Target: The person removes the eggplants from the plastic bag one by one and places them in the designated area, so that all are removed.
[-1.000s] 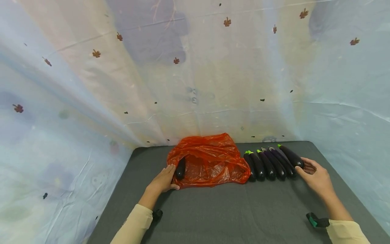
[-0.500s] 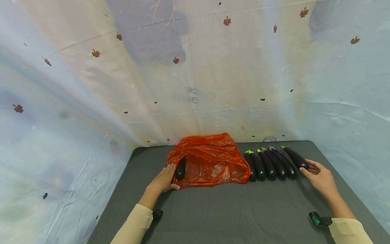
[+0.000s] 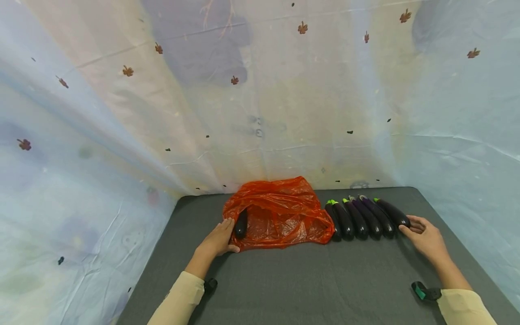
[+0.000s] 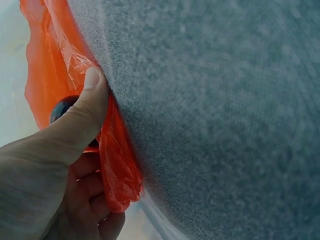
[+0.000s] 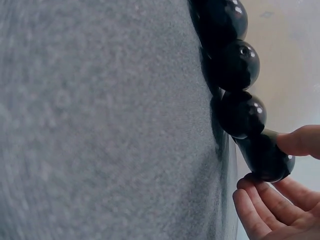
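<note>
In the head view, my right hand (image 3: pixel 426 237) holds the near end of the rightmost eggplant (image 3: pixel 393 213), thumb on one side and fingers on the other. The right wrist view shows that eggplant's rounded end (image 5: pixel 270 159) between thumb and fingers, beside the row's other dark ends. Several eggplants (image 3: pixel 359 221) lie side by side, green stems pointing away. At the left, my left hand (image 3: pixel 217 238) grips the edge of a red plastic bag (image 3: pixel 280 212); the left wrist view shows the thumb over the bag's edge (image 4: pixel 117 160). One eggplant (image 3: pixel 241 225) lies inside the bag's mouth.
A dark grey cloth covers the table (image 3: pixel 304 280). The bag's right edge overlaps the leftmost eggplant of the row. Behind and to both sides hangs a pale printed sheet (image 3: pixel 260 99), meeting the table's back edge.
My right hand has carried the rightmost eggplant to the right, then lowered it slightly and brought it back against the row. My left hand and the bag have stayed put.
</note>
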A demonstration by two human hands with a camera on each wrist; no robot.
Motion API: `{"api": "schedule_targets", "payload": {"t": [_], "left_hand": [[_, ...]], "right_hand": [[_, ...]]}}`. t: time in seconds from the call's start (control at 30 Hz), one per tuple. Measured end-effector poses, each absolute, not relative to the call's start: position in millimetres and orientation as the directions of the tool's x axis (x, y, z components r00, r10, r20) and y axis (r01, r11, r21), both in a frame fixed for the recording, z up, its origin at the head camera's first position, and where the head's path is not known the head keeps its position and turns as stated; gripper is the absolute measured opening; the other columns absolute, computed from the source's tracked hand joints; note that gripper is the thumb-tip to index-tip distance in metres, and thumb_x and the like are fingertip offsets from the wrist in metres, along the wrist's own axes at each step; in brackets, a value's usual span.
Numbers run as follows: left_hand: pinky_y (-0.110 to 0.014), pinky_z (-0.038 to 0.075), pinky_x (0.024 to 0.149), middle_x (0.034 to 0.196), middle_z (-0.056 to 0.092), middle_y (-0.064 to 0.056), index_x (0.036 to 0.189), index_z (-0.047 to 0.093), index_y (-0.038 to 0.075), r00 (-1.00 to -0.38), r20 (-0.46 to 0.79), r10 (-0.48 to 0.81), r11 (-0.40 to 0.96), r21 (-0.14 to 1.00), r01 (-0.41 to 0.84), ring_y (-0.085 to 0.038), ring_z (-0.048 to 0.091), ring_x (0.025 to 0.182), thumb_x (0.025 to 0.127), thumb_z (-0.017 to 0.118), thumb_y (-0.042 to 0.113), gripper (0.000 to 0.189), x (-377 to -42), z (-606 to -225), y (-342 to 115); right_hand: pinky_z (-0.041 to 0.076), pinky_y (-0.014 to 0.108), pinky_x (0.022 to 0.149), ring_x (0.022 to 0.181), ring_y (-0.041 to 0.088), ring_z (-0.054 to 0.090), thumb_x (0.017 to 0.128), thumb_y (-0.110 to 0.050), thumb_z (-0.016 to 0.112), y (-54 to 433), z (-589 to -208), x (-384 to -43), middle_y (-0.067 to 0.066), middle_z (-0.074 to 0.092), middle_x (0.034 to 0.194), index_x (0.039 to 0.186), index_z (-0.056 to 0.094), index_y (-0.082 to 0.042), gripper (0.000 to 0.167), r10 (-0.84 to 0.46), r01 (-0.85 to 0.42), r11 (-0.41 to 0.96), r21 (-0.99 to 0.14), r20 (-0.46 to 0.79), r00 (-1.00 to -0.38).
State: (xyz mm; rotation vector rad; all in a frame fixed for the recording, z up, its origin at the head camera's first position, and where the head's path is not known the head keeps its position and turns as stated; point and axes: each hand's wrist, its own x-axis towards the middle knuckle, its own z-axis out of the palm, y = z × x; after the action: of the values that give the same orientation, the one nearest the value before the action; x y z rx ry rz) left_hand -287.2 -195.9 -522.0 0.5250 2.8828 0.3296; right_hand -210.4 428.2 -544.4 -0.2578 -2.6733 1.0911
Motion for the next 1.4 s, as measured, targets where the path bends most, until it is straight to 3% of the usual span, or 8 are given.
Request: {"api": "schedule_targets", "payload": {"t": [0.7, 1.4], "left_hand": [[-0.053, 0.022, 0.132, 0.173, 0.028, -0.028, 0.165, 0.03, -0.009, -0.92, -0.157, 0.359, 0.915, 0.253, 0.314, -0.042, 0.024, 0.162, 0.09, 0.086, 0.036, 0.104, -289, -525, -197], [-0.053, 0.022, 0.132, 0.173, 0.027, -0.028, 0.165, 0.03, -0.009, -0.916, -0.158, 0.37, 0.914, 0.239, 0.328, -0.042, 0.024, 0.162, 0.09, 0.085, 0.038, 0.104, -290, -527, -198]], "right_hand": [[0.054, 0.069, 0.091, 0.12, 0.062, 0.058, 0.11, -0.02, 0.063, 432, -552, -212, 0.048, 0.053, 0.136, 0.146, 0.045, 0.02, 0.057, 0.185, 0.042, 0.75, -0.66, 0.149, -0.971], [0.055, 0.068, 0.09, 0.12, 0.06, 0.06, 0.11, -0.026, 0.063, 434, -550, -208, 0.046, 0.054, 0.138, 0.147, 0.046, 0.019, 0.06, 0.192, 0.047, 0.765, -0.643, 0.157, -0.969]]}}
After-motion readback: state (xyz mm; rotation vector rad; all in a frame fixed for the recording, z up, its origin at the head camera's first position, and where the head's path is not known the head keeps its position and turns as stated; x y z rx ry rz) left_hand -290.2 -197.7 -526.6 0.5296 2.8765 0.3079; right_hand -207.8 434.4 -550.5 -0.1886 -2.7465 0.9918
